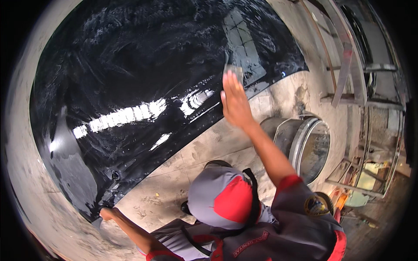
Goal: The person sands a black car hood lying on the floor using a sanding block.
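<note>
A large black, glossy panel (143, 74), wet and streaked with whitish film, fills the upper left and middle. Bright light reflects off its surface. My right hand (235, 102) reaches out over the panel's right part, fingers stretched and pressed together on a small greyish pad (235, 70) that lies flat against the surface. Part of the pad is hidden beneath the fingers. At the panel's near left corner, my left hand (107, 213) is closed at the edge; its fingertips are partly hidden. Both forearms come out of grey sleeves with red cuffs.
A round metal drum (310, 148) with a pale rim stands beside my right forearm. Metal racks (370, 102) line the right side, with dark curved parts on them. Stained pale floor (174, 174) surrounds the panel. Assorted items lie at the lower right.
</note>
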Available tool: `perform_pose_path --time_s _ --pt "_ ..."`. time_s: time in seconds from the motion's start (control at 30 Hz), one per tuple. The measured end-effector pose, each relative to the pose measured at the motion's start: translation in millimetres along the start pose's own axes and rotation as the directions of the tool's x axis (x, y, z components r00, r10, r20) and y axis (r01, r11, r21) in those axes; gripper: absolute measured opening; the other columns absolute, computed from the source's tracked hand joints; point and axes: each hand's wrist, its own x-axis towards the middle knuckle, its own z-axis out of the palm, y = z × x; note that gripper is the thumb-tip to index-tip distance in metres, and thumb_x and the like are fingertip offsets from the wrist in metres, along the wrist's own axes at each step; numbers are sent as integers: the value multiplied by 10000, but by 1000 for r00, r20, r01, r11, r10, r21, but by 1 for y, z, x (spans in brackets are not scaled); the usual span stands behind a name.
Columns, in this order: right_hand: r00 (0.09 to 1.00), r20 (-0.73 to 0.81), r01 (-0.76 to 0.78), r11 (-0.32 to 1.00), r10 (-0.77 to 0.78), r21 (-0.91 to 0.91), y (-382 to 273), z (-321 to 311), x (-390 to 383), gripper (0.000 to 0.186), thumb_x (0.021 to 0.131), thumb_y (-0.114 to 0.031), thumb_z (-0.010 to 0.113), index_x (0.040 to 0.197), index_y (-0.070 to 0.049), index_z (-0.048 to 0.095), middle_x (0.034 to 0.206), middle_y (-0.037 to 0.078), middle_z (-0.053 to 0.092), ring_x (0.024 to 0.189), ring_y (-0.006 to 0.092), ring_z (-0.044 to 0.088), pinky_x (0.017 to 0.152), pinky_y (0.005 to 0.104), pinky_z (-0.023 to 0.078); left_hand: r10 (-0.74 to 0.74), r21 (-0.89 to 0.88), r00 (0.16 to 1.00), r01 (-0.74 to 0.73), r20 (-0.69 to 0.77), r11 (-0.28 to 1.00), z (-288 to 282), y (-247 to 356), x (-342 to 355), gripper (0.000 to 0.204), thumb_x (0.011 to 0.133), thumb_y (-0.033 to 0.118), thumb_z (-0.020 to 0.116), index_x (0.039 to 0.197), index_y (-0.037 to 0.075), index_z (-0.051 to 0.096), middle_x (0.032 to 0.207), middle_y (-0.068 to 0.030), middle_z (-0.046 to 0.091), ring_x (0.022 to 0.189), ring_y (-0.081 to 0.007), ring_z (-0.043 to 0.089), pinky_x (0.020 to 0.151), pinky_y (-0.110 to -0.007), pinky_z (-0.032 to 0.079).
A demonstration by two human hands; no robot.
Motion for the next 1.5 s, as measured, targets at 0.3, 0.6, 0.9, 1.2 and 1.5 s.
perform_pose_path --time_s 0.3,0.6,0.9,1.2,1.5 --pt "997 19 -81 996 81 -26 -23 10 -16 609 1010 -201 474 1497 106 277 1567 318 270 1455 475 282 1173 543 283 40 13 999 -40 -5 999 -1 9 7 397 927 151 517 950 -243 548 934 -265 678 761 -315 712 630 -407 623" --pt "994 -93 -58 998 55 -24 -18 28 -6 586 1008 -161 453 1491 125 281 1548 337 290 1440 488 295 1172 542 263 33 -4 999 -34 -20 999 -4 0 16 349 911 131 530 929 -215 570 904 -254 689 738 -311 717 587 -399 610" --pt "983 -173 -78 996 68 -51 14 24 55 544 1041 -180 401 1482 118 285 1551 351 272 1437 497 290 1168 550 264 25 -11 1000 -25 3 1000 1 -16 2 301 895 110 544 908 -187 592 873 -243 699 715 -308 723 544 -391 596" --pt "991 -74 100 989 -108 -106 14 19 95 524 1027 -173 414 1464 108 339 1551 297 334 1448 427 323 1171 509 288 123 68 992 -125 34 990 18 -40 6 270 891 141 566 886 -123 618 805 -177 696 672 -297 716 533 -402 574" --pt "969 -13 246 968 -246 39 -36 14 87 552 1037 -183 400 1511 77 286 1589 262 289 1476 400 289 1194 493 255 265 195 952 -292 152 936 -18 -18 67 285 927 56 440 896 -201 558 945 -256 678 805 -317 719 635 -424 633"
